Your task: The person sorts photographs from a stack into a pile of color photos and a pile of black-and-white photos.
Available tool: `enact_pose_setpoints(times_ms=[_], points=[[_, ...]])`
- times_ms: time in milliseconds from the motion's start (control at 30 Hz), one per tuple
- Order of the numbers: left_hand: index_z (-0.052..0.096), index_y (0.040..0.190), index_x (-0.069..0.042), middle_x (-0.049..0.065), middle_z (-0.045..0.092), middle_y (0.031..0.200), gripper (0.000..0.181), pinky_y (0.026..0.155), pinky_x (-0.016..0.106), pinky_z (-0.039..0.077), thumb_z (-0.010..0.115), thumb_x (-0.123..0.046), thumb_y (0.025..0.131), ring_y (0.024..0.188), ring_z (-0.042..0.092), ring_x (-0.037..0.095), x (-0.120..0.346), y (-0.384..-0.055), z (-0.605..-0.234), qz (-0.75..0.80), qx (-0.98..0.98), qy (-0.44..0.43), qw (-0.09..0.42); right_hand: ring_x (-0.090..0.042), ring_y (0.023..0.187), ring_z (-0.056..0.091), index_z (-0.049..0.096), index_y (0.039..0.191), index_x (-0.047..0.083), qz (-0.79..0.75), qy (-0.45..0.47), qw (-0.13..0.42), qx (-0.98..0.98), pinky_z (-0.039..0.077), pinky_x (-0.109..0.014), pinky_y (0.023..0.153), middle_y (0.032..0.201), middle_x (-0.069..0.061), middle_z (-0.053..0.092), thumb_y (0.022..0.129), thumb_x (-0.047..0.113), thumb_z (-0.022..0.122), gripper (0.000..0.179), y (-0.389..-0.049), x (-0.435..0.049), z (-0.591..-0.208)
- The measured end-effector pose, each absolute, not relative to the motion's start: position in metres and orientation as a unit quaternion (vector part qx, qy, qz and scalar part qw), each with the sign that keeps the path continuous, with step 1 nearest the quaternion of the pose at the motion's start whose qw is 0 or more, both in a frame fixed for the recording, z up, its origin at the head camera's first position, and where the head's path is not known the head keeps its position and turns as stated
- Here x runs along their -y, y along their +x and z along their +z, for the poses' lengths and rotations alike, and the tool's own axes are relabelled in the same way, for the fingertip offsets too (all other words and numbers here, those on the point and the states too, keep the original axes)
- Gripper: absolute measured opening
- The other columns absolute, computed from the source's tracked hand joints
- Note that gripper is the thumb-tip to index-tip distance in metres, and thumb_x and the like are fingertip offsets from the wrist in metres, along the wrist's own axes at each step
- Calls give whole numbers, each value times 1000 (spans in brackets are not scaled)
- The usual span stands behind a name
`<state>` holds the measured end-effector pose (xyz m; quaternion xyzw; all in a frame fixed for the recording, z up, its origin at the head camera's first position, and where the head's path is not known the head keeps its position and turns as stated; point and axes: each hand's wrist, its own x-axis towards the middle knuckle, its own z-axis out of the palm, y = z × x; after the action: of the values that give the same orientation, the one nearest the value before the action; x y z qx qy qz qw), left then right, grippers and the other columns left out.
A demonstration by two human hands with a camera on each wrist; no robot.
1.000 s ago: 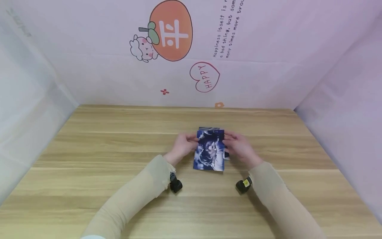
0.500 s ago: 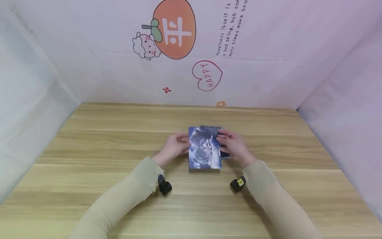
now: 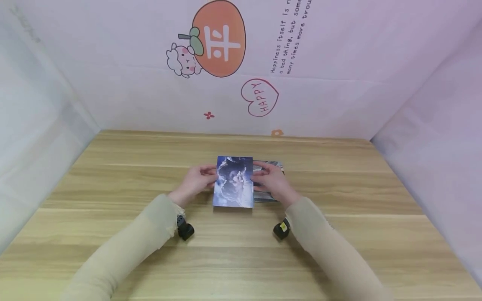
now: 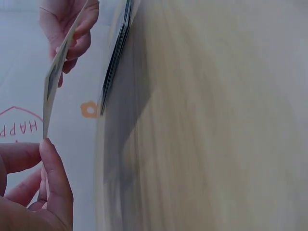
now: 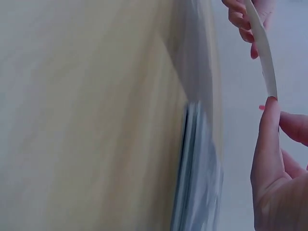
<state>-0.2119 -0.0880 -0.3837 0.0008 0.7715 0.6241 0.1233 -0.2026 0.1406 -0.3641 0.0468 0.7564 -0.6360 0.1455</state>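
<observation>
A blue picture card (image 3: 233, 184) with a cloudy print is held up by both hands, clear of the table in the wrist views. My left hand (image 3: 196, 180) pinches its left edge between thumb and fingers. On the opposite edge, my right hand (image 3: 273, 182) pinches it the same way. Seen edge-on in the left wrist view, the card (image 4: 54, 86) looks thin and pale-backed. A small stack of similar cards (image 3: 268, 198) lies on the table beneath the right hand, partly covered by it. Several layers show in the stack (image 5: 190, 163) in the right wrist view.
The wood-grain table (image 3: 233, 259) reaches back to a white printed cloth (image 3: 331, 104) with a fruit drawing and a heart. Pale cloth sides (image 3: 41, 138) border the table left and right. Both wrists carry a small black camera (image 3: 185, 229).
Both hands have carried the card leftward, from over the stack to its left side. More of the stack now shows. The stack itself stays in place.
</observation>
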Motion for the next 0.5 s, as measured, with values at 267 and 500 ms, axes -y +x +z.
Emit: enact_pose_setpoints(times_ms=[267, 500], points=[[43, 138, 4, 23, 55, 121, 49, 81, 24, 55, 57, -4, 91, 84, 60, 9, 136, -220, -376, 573, -809, 25, 127, -24, 97, 64, 46, 140, 14, -655, 62, 135, -741, 58, -29, 76, 119, -19, 59, 84, -7, 62, 62, -215, -93, -364], [38, 141, 3, 27, 51, 131, 54, 83, 25, 55, 57, -10, 93, 89, 62, 9, 185, -217, -372, 528, -836, 23, 149, -27, 99, 64, 47, 139, 12, -673, 65, 142, -723, 58, -29, 74, 116, -19, 60, 82, -10, 61, 63, -218, -45, -373]])
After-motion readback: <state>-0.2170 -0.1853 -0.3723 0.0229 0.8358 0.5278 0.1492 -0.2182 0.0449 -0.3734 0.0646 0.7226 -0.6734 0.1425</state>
